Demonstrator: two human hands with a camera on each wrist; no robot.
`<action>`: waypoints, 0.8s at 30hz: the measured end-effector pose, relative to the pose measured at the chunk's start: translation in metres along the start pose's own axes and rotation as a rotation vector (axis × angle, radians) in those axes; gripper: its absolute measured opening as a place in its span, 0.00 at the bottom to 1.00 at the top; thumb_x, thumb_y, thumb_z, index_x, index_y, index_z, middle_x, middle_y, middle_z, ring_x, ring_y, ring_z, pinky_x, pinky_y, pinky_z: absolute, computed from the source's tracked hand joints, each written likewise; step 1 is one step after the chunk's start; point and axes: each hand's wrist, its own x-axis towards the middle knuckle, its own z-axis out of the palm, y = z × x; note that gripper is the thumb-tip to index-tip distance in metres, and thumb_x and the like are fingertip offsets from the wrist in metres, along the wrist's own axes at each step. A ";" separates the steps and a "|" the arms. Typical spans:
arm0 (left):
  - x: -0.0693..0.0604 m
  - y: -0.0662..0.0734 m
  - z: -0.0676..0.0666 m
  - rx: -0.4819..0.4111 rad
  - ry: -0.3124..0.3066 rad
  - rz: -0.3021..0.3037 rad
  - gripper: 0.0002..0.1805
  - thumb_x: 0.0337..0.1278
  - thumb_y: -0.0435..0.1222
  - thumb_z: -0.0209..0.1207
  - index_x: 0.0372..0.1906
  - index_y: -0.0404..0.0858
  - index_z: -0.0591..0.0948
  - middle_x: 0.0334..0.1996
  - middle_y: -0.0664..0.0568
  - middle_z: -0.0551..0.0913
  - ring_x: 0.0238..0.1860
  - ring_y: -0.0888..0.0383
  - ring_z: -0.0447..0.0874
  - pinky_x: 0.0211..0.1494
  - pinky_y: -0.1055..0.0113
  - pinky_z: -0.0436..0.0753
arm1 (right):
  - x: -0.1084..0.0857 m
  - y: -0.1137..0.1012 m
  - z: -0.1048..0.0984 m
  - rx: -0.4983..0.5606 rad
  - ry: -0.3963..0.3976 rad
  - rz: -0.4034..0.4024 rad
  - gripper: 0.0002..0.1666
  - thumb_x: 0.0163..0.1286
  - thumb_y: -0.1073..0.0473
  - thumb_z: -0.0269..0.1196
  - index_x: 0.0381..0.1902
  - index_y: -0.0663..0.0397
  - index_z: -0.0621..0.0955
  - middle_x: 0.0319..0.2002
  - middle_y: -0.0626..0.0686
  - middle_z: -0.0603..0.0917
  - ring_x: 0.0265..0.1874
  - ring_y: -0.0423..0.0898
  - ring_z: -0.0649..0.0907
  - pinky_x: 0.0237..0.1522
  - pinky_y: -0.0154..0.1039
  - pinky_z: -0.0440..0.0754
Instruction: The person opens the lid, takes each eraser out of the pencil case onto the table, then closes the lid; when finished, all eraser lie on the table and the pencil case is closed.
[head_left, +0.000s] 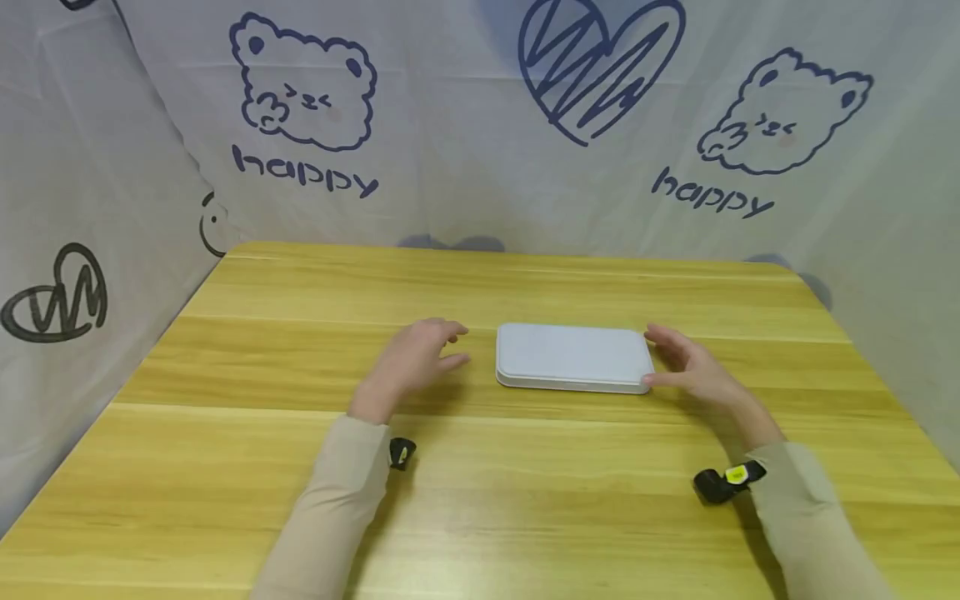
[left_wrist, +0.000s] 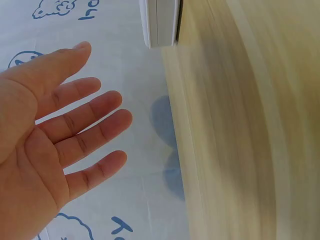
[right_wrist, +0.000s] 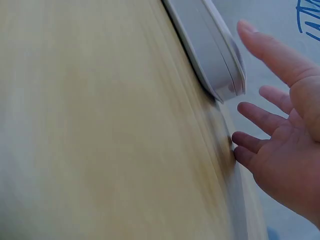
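Observation:
A flat white rectangular case (head_left: 573,357) with rounded corners lies on the wooden table, its lid down; what it holds is hidden. To its left, a short gap away, hovers my left hand (head_left: 414,357), palm turned toward it. The left wrist view shows that hand (left_wrist: 75,125) with fingers spread and nothing in them, the end of the case (left_wrist: 162,22) above. My right hand (head_left: 693,367) is at the case's right end, thumb and fingers apart near its corners. In the right wrist view the right thumb (right_wrist: 272,52) is beside the case (right_wrist: 210,50); contact is unclear.
The wooden table (head_left: 525,517) reaches back to a white cloth (head_left: 450,125) with drawn bears, hearts and the word happy. Another cloth (head_left: 75,208) hangs along the left side. Each wrist wears a small black camera, the right one (head_left: 720,485) with a yellow label.

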 end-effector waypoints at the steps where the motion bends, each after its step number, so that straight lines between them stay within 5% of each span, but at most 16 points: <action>1: 0.001 0.001 0.000 -0.012 -0.003 0.004 0.20 0.54 0.40 0.59 0.49 0.32 0.76 0.41 0.45 0.80 0.42 0.51 0.78 0.47 0.59 0.74 | 0.000 0.001 0.000 -0.005 -0.001 -0.002 0.46 0.53 0.73 0.64 0.63 0.77 0.50 0.62 0.73 0.54 0.62 0.65 0.52 0.60 0.57 0.47; 15: 0.017 0.017 0.010 -0.152 -0.061 0.046 0.20 0.55 0.40 0.58 0.51 0.32 0.76 0.43 0.45 0.79 0.44 0.53 0.76 0.48 0.62 0.73 | -0.003 0.011 0.010 0.113 0.001 0.014 0.53 0.49 0.73 0.66 0.66 0.72 0.46 0.66 0.68 0.47 0.64 0.60 0.46 0.63 0.43 0.44; 24: 0.029 0.029 0.016 -0.127 -0.087 0.117 0.18 0.56 0.39 0.56 0.49 0.32 0.77 0.45 0.47 0.79 0.48 0.53 0.74 0.53 0.63 0.70 | -0.001 0.015 0.014 0.067 -0.009 -0.024 0.54 0.49 0.73 0.66 0.66 0.71 0.45 0.66 0.68 0.45 0.64 0.60 0.46 0.63 0.41 0.45</action>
